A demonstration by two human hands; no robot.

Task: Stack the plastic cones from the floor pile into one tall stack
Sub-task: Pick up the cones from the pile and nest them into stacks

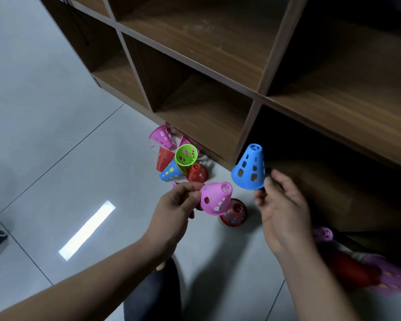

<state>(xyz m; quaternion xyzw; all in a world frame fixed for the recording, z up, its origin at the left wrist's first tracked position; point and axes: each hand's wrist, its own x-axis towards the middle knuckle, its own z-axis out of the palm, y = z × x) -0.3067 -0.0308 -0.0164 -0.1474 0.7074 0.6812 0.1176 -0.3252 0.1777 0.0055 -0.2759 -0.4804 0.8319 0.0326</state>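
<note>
Two cones are lifted, not yet nested: our left hand (pixel 181 202) pinches the pink cone (pixel 215 199), and our right hand (pixel 281 205) clamps its fingers on the blue cone (pixel 249 167). We judge most work remains; the floor pile (pixel 183 158) lies against the shelf (pixel 248 126).

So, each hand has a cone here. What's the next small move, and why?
Probably bring the blue cone in the right hand over the pink cone in the left hand and nest them: both are lifted, close together, not yet nested.
</note>
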